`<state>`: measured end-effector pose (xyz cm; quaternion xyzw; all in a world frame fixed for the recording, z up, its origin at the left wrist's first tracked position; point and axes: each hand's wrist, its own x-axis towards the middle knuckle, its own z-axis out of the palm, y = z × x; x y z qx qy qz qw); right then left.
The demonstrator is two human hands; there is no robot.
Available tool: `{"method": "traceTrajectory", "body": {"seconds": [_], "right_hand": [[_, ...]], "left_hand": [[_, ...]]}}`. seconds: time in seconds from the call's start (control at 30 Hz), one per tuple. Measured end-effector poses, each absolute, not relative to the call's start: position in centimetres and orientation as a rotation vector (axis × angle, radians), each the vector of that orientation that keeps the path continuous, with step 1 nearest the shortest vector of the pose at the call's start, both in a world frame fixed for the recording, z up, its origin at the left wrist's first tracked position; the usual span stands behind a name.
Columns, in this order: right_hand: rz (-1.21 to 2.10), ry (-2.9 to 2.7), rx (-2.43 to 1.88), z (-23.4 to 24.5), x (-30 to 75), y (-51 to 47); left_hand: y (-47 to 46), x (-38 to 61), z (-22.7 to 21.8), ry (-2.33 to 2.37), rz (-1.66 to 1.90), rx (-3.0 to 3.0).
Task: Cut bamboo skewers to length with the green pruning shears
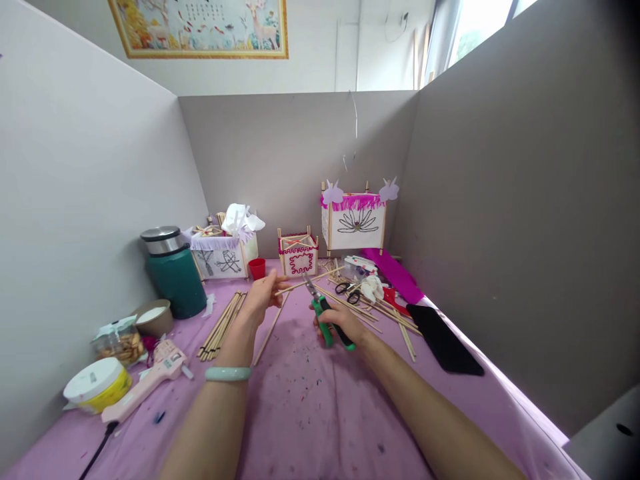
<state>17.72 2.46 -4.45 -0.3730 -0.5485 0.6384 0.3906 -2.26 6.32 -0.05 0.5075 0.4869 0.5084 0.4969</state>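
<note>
Between the fingers of my left hand (265, 295) is one end of a thin wooden stick (291, 288), which slants up to the right. My right hand (341, 321) is wrapped round green-handled pliers (320, 308). Their jaws point up and away, at the stick; whether they touch it I cannot tell. Another loose stick (271, 331) lies on the purple cloth (300, 400) below my left hand. Left of my wrist lies a bundle of sticks (223, 327) with dark bands. Black-handled scissors (349, 292) rest beyond my right hand among scattered sticks (395, 319).
Three paper-sided stick lanterns stand at the back: a left one (220, 260), a small red-trimmed one (300, 257) and a pink-fringed one (356, 223). A green flask (175, 273), red cup (257, 268) and glue gun (150, 383) are left. A black phone (445, 340) lies right. Grey panels enclose the table.
</note>
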Motion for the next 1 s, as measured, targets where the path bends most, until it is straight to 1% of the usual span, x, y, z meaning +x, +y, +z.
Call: {"method": "traceTrajectory", "body": {"seconds": [0.1,0.2,0.3,0.37,0.53,0.63,0.73,0.8,0.9,0.93,1.0], "right_hand": [[1.97,-1.257,-0.589,-3.9,18.3,1.7],[2.174,-1.199,-0.318,-3.5,18.1,0.9],[2.257,-1.133,-0.224,-3.5,17.7,0.4],[2.287,-1.085,-0.215,-3.6,17.5,0.1],[2.337,-1.002,-0.198,-3.7,17.6,-0.5],[2.343,-1.062,-0.194,-3.2,18.1,-0.6],[2.17,-1.229,-0.311,-2.7,18.9,0.0],[1.905,-1.4,-0.535,-2.5,19.4,0.6],[1.434,-1.59,-0.903,-2.8,19.6,1.5],[1.341,-1.602,-0.994,-3.0,19.5,1.8],[1.275,-1.599,-1.102,-3.4,19.2,2.1]], "left_hand": [[6.3,-1.8,-0.2,1.034,1.345,1.351],[5.9,-0.9,-0.5,0.87,1.316,1.588],[5.6,0.0,-1.0,0.847,1.246,1.722],[5.6,0.3,-1.4,0.887,1.264,1.766],[5.8,0.6,-1.5,0.984,1.482,1.813],[5.6,0.0,-0.9,1.166,1.59,1.801],[5.7,-0.7,-0.4,1.416,1.541,1.819],[5.9,-1.1,-0.4,1.513,1.467,1.83],[6.1,-1.2,-0.8,1.497,1.424,1.835],[6.1,-1.1,-0.9,1.47,1.426,1.829],[6.1,-0.8,-1.1,1.432,1.43,1.819]]}}
